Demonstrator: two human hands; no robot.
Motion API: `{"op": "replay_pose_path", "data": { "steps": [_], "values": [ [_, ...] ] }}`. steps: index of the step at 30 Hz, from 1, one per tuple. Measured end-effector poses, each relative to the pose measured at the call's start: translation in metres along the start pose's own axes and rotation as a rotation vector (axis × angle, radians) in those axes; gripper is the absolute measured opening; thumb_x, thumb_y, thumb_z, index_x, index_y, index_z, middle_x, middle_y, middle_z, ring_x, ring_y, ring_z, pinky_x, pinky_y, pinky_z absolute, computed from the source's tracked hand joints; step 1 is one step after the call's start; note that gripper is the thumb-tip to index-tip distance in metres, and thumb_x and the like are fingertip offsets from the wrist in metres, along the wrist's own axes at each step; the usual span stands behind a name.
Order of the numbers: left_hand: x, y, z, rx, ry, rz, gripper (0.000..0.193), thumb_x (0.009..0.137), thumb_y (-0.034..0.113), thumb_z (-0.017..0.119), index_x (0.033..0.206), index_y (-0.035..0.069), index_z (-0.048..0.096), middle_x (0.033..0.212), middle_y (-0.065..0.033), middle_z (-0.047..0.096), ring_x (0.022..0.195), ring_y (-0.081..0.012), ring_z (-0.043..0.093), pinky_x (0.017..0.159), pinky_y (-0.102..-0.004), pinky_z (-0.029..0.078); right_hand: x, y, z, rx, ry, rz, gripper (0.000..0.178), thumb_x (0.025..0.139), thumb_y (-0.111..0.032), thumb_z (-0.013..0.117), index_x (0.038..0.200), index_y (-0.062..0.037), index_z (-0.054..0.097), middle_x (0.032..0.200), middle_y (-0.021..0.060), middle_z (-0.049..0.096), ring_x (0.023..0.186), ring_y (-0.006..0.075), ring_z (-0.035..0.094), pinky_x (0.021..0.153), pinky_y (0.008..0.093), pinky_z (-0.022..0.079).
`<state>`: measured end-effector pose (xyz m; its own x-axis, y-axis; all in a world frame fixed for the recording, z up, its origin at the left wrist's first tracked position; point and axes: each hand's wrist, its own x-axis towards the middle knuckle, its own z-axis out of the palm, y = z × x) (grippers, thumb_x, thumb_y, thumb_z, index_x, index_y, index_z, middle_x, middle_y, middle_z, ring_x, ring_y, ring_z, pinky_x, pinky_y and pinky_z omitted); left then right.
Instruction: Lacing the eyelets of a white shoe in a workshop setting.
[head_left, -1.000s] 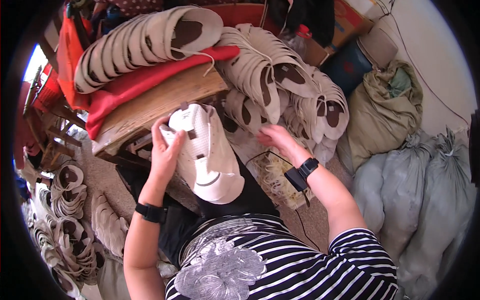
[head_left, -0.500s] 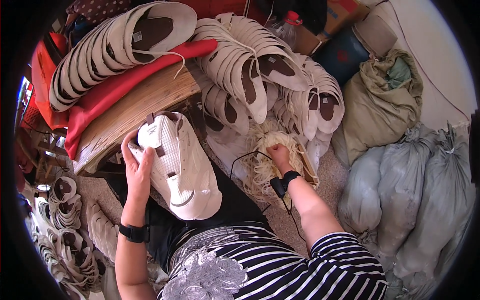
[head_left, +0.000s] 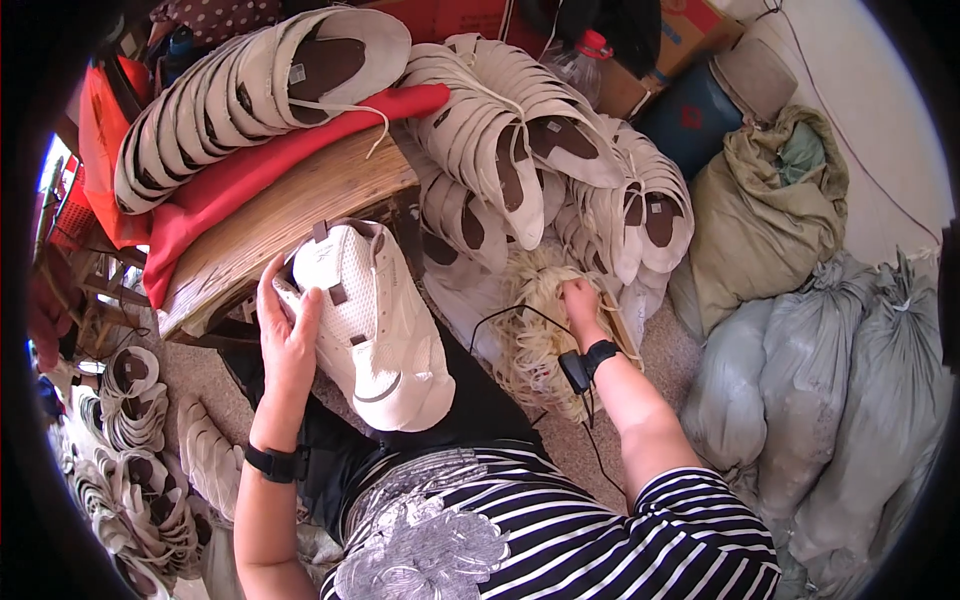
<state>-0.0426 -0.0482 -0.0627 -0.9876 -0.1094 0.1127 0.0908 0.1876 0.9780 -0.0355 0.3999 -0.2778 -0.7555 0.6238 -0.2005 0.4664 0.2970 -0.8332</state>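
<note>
A white mesh shoe upper, with brown lining and small brown tabs, rests over my lap, toe pointing back at me. My left hand grips it along its left side, thumb on the tongue and fingers behind. Off to the right, my right hand reaches into a heap of cream shoelaces. Its fingers are curled together among the strands, their tips partly hidden. The laces lie in a shallow box whose wooden-looking edge shows beside my wrist.
A wooden bench carries a red cloth and a row of nested shoe uppers. More tied bundles of uppers are piled behind the laces. Grey sacks stand at right, a khaki sack behind them. Further uppers lie at left.
The view has shifted slightly, so most things sit a little further right. My right hand stays among the laces, its fingers slightly rearranged. The left hand keeps its hold on the shoe upper.
</note>
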Motion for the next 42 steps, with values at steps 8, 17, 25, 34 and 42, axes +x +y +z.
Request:
{"op": "replay_pose_path", "data": {
  "steps": [8,17,25,34,42],
  "values": [
    [-0.021,0.064,0.015,0.183,-0.081,0.361,0.048,0.081,0.001,0.067,0.127,0.002,0.052,0.130,-0.0122,0.053,0.089,-0.0156,0.058,0.080,-0.0275,0.046,-0.079,-0.207,-0.032,0.356,-1.005,0.151,0.017,0.094,-0.025,0.064,0.096,-0.0084,0.063,0.069,-0.0063,0.052,0.052,-0.0002,0.040,0.045,0.0157,0.027],
    [-0.035,0.093,0.027,-0.659,-0.924,-0.193,0.048,0.094,0.014,0.063,0.137,0.002,0.044,0.118,-0.0022,0.057,0.086,-0.0069,0.055,0.077,-0.0230,0.046,-0.186,-0.347,-0.068,0.472,-1.273,-0.252,0.020,0.097,-0.019,0.060,0.100,-0.0009,0.066,0.077,-0.0047,0.059,0.063,0.0013,0.049,0.057,0.0158,0.037],
    [-0.051,0.072,-0.036,-0.461,-0.627,-0.330,0.021,0.098,0.020,0.056,0.096,0.003,0.067,0.075,0.0057,0.054,0.066,-0.0039,0.041,0.060,-0.0194,0.032,-0.128,-0.327,-0.080,0.808,-0.897,-0.124,0.018,0.097,-0.018,0.057,0.099,-0.0004,0.061,0.057,-0.0095,0.032,0.050,0.0011,0.027,0.045,0.0186,0.021],
    [-0.064,0.048,-0.101,-0.404,-0.461,-0.268,0.022,0.098,0.019,0.054,0.094,0.001,0.067,0.079,-0.0014,0.061,0.065,-0.0062,0.049,0.059,-0.0194,0.035,0.014,-0.230,-0.124,0.816,-0.264,-0.100,0.015,0.096,-0.020,0.057,0.096,-0.0060,0.061,0.055,-0.0088,0.033,0.042,0.0020,0.026,0.036,0.0196,0.019],
    [-0.064,0.059,-0.089,-0.390,-0.642,-0.091,0.022,0.094,0.019,0.059,0.091,0.001,0.070,0.071,-0.0014,0.060,0.075,-0.0139,0.049,0.080,-0.0300,0.040,0.044,-0.224,-0.131,0.575,0.062,-0.192,0.014,0.095,-0.024,0.059,0.090,-0.0110,0.064,0.057,-0.0111,0.035,0.044,-0.0001,0.027,0.038,0.0188,0.018]
  ]
}}
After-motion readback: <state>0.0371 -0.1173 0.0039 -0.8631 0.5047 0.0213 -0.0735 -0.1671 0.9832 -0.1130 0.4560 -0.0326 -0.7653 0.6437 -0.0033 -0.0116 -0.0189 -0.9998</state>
